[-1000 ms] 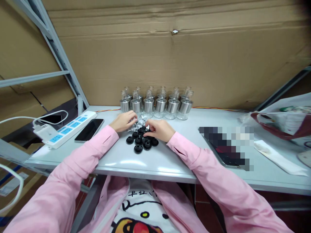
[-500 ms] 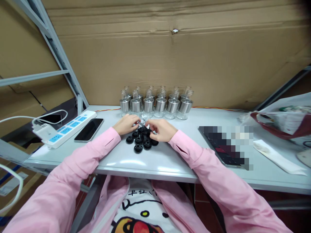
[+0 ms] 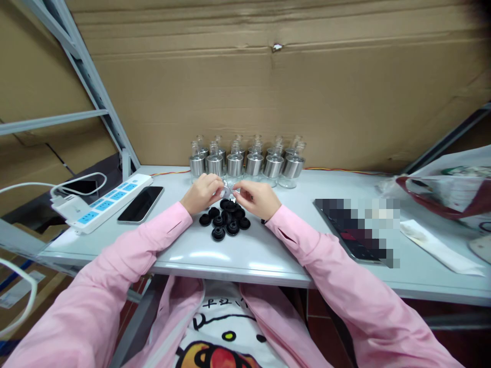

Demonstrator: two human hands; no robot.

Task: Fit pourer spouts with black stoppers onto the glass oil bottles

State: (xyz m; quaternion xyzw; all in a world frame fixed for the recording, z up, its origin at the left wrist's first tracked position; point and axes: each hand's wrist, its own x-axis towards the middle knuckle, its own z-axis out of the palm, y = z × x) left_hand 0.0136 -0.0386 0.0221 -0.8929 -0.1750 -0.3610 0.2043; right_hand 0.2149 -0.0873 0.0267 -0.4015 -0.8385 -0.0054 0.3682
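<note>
Several round black caps [image 3: 218, 233] lie in a heap on the light grey table. Behind the heap, my left hand [image 3: 204, 192] has its fingers pinched at a small clear, shiny piece [image 3: 227, 192], which looks like thin plastic. My right hand [image 3: 256, 197] is on the other side of that piece, its fingertips close together near it; whether they grip it is too small to tell. Several glass bottles with silver metal sleeves [image 3: 254, 166] stand upright in two rows beyond my hands.
On the left are a white power strip [image 3: 115, 200] with a plugged-in charger and a phone [image 3: 141, 204]. A dark flat item [image 3: 345, 230], partly pixelated, lies on the right, with a white paper strip [image 3: 437, 248] and a plastic bag [image 3: 456, 179] beyond. Cardboard [image 3: 245, 92] stands behind.
Both hands have moved slightly up and away from the black caps, uncovering more of the heap. The clear piece now shows between my fingertips.
</note>
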